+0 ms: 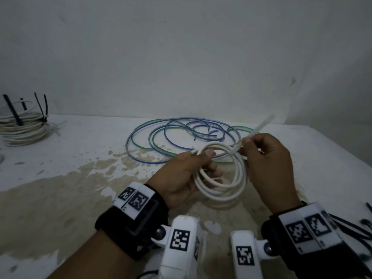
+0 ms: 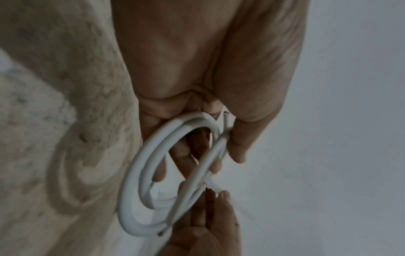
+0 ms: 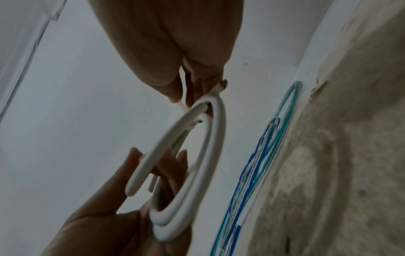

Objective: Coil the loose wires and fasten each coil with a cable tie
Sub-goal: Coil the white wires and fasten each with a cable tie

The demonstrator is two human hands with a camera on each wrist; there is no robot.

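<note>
The left hand (image 1: pixel 181 178) grips a small white wire coil (image 1: pixel 221 174) at the coil's nine o'clock side, thumb on top and fingers curled through the loops, holding it above the table (image 1: pixel 60 158). The right hand (image 1: pixel 267 168) pinches a pale cable tie (image 1: pixel 259 127) where it meets the coil at about one o'clock; the tie's free tail points up and away toward one o'clock. In the right wrist view, the tie runs between the pinching fingertips (image 3: pixel 173 93) down to the loops, beside a cut wire end. Beyond the hands, at twelve o'clock on the table, lie loose blue and green wires (image 1: pixel 181 135) in wide flat loops. Far off at ten o'clock sits a stack of white coils (image 1: pixel 22 127) bound with black cable ties (image 1: pixel 14 111). The white tabletop is stained tan around and under the hands. Dark cable ties (image 1: pixel 362 224) lie at the table's four o'clock edge.
</note>
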